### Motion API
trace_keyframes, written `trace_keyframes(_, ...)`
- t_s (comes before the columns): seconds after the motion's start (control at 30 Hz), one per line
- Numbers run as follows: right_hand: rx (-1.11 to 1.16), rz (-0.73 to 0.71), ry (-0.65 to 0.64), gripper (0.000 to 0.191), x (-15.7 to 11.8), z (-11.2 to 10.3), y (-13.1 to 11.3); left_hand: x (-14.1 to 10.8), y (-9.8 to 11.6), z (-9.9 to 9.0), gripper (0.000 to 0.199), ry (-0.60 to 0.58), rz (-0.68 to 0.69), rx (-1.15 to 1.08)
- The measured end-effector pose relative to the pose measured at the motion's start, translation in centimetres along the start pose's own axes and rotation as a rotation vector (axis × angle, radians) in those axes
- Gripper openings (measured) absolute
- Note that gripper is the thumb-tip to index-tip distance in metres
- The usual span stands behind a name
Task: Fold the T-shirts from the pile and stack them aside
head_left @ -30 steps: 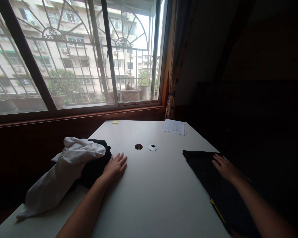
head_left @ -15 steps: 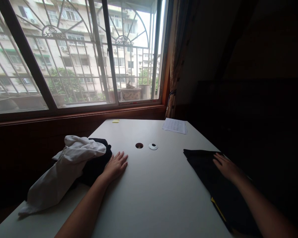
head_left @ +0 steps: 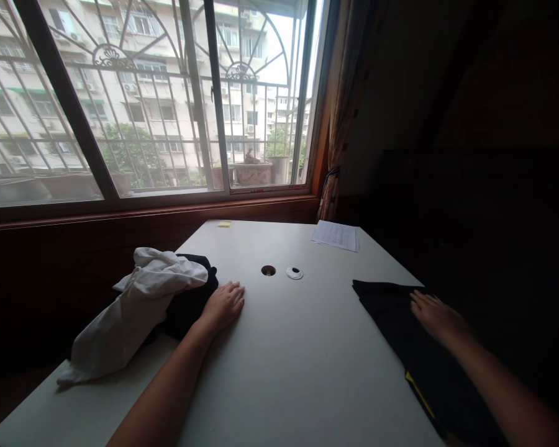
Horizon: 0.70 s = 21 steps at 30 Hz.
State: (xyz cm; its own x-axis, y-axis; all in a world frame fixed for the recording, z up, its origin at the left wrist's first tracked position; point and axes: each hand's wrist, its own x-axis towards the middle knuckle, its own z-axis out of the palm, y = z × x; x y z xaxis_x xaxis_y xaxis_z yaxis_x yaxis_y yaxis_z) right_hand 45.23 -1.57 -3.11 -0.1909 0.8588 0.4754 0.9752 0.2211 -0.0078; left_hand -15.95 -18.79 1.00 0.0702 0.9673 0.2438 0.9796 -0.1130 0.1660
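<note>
My left hand [head_left: 223, 305] rests palm down on the white table [head_left: 279, 360], its fingers less spread than flat, holding nothing. It lies just right of a crumpled black cloth [head_left: 186, 310], over which a white cloth [head_left: 125, 316] is draped. On the right, my right hand [head_left: 435, 313] lies on a flat, folded black cloth [head_left: 400, 323] with a yellow strip along its near left edge. The fingers of that hand are extended over the cloth and do not grip it.
Papers [head_left: 336, 235] and a small yellow note [head_left: 224, 224] lie at the table's far edge. Mid-table are a round hole [head_left: 269, 270] and its loose cover [head_left: 295, 273]. Beyond stand a barred window and a curtain [head_left: 334, 149].
The view has shifted slightly, so the table and cloths appear further right. My left hand's fingers are closer together. My right hand stays on the black cloth.
</note>
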Motion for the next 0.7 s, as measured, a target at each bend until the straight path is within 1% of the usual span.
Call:
trace_keyframes(0.07, -0.077, -0.004, -0.045, 0.044, -0.1, -0.8, -1.3, 0.0, 0.1, -0.6, 0.039, 0.092, -0.016, -0.003)
trace_keyframes(0.1, -0.108, -0.010, -0.053, 0.045, -0.2, -1.3, -2.3, 0.0, 0.2, -1.0, 0.037, 0.144, -0.020, 0.001)
trace_keyframes(0.13, -0.131, -0.004, -0.016, 0.045, -0.2, -1.9, -3.7, 0.0, 0.2, -1.5, 0.036, 0.198, -0.019, 0.009)
trace_keyframes(0.17, -0.138, -0.033, 0.029, 0.047, -0.2, -2.5, -5.5, 0.0, 0.1, -2.0, 0.036, 0.253, -0.015, 0.021)
trace_keyframes(0.23, -0.102, -0.157, 0.069, 0.048, -0.6, -3.8, -10.0, 0.0, 0.0, -3.4, 0.036, 0.365, -0.013, 0.049)
trace_keyframes(0.3, -0.021, -0.277, 0.072, 0.048, -1.7, -5.2, -15.2, -0.2, -0.3, -5.2, 0.035, 0.469, -0.043, 0.088)
trace_keyframes(0.33, 0.029, -0.338, 0.052, 0.048, -2.4, -5.8, -17.8, -0.5, -0.6, -6.2, 0.034, 0.519, -0.073, 0.115)
trace_keyframes(0.4, 0.137, -0.441, -0.010, 0.047, -4.3, -6.8, -22.6, -1.4, -1.6, -7.9, 0.033, 0.609, -0.167, 0.192)
trace_keyframes(0.47, 0.233, -0.512, -0.082, 0.048, -6.2, -7.4, -26.2, -2.6, -3.2, -9.2, 0.036, 0.658, -0.307, 0.297)
trace_keyframes(0.5, 0.278, -0.532, -0.120, 0.048, -7.0, -7.6, -27.5, -3.2, -4.1, -9.6, 0.039, 0.652, -0.378, 0.350)
trace_keyframes(0.53, 0.324, -0.539, -0.155, 0.049, -7.8, -7.7, -28.4, -3.8, -5.1, -9.8, 0.044, 0.621, -0.438, 0.395)
trace_keyframes(0.57, 0.367, -0.540, -0.190, 0.049, -8.3, -7.8, -29.1, -4.3, -6.0, -9.8, 0.050, 0.563, -0.482, 0.426)
trace_keyframes(0.63, 0.440, -0.526, -0.253, 0.048, -9.0, -7.8, -29.6, -4.9, -7.5, -9.6, 0.063, 0.426, -0.532, 0.457)
trace_keyframes(0.7, 0.489, -0.512, -0.301, 0.048, -9.2, -7.9, -29.5, -5.1, -8.1, -9.3, 0.070, 0.337, -0.547, 0.468)
